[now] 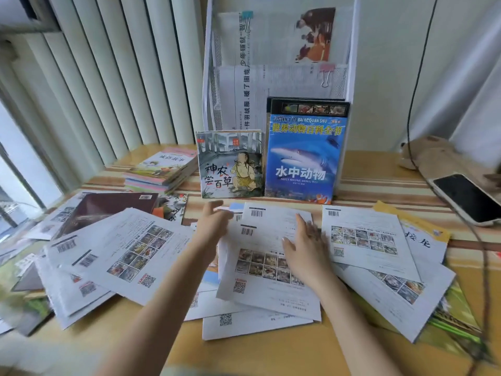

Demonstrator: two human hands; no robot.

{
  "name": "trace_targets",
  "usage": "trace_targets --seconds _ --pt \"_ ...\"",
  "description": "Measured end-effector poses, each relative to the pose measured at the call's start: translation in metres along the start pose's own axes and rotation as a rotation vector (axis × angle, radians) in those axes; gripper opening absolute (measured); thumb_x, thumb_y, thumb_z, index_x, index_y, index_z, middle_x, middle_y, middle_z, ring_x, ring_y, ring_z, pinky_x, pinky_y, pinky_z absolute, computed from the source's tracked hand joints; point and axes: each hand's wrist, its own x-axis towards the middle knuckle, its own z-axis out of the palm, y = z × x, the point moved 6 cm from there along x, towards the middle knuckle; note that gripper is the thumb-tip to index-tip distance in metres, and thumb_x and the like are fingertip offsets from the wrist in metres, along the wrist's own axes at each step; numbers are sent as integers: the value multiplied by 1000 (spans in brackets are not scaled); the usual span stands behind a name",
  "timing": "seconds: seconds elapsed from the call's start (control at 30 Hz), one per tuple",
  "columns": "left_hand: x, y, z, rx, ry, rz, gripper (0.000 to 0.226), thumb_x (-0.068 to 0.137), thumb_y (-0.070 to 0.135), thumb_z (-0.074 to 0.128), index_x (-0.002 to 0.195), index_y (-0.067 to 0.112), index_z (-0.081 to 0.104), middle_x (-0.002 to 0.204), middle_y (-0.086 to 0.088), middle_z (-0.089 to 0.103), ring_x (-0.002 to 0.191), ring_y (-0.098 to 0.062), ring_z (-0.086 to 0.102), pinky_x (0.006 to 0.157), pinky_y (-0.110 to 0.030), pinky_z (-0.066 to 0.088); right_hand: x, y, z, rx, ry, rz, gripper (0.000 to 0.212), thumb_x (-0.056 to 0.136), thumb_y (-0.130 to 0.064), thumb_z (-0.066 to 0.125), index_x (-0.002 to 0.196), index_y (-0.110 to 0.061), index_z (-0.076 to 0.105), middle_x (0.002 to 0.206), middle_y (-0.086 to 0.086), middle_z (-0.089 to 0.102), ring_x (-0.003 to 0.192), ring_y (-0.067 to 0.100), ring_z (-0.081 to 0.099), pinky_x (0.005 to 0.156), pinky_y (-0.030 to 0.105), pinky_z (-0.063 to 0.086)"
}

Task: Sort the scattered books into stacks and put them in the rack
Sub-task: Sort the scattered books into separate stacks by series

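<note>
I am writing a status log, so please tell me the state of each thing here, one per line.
Shark book: upright, front cover out, against the rack.
Herb-taster book: upright beside it.
Pastel book stack: stacked flat.
White booklets: scattered, back covers up.
Phone: screen dark.
Left hand: at a booklet's edge.
Right hand: flat on a booklet.

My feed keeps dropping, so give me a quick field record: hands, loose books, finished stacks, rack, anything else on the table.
left hand: gripping the left edge of a white booklet at table centre
right hand: flat on that booklet
loose books: many, white backs up, fanned left and right
stack: one, flat, back left
upright books: shark book and smaller picture book, at the rack's front
rack: white mesh, clipped papers inside
other: phone, far right
</note>
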Motion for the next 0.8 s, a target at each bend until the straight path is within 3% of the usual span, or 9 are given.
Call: trace_targets --seconds 0.07,0.17,0.33,0.47,0.57,0.63,0.7,0.8 --pt "9 -11 -11 -134 38 -101 26 89 -2 48 114 4 54 90 -10 53 74 -18 50 65 -28 43 2 -3 0 27 45 -23 65 99 -37 36 151 -16 4 157 14 12 145 27 9 118 40 4" --pt "15 -23 -16 -63 0 -157 5 87 2 54 90 6 53 75 -7 47 61 -17 45 59 -26 39 2 -4 0 -2 118 -23 60 99 -35 36 150 -15 11 155 14 21 144 27 18 118 39 8" --pt "16 -19 -17 -48 36 -101 23 86 8 57 109 5 56 81 -10 55 65 -19 49 57 -26 35 3 -11 3 25 137 -53 57 98 -32 38 148 -16 17 153 13 25 142 27 20 117 38 10" --pt "14 -16 -11 -242 -16 -39 45 82 13 67 125 6 53 117 -13 64 96 -28 61 72 -31 47 4 -21 7 43 125 -70 54 100 -30 35 148 -16 18 155 14 21 144 29 14 119 40 9" --pt "4 -14 1 -81 -127 -39 43 79 22 73 117 8 56 112 -11 65 99 -29 63 88 -41 50 7 -27 8 48 118 -93 53 100 -30 36 148 -18 19 156 11 20 144 27 13 119 38 9" --pt "0 -13 5 -45 -207 -64 34 79 15 73 109 3 60 99 -16 70 83 -30 68 80 -44 55 11 -30 8 115 135 -119 51 99 -28 40 146 -17 24 154 9 25 143 25 17 119 38 15" --pt "-2 -14 8 -80 -297 -111 40 79 9 72 114 -4 57 97 -23 70 76 -32 69 69 -42 59 13 -31 7 189 176 -158 48 97 -24 45 142 -15 32 149 7 32 140 22 24 117 36 21" --pt "-3 -9 14 -87 -378 -107 29 80 0 68 107 0 55 93 -22 70 68 -28 70 58 -36 59 11 -31 4 321 198 -226 44 95 -14 48 138 -13 38 144 3 37 136 17 30 112 23 23"
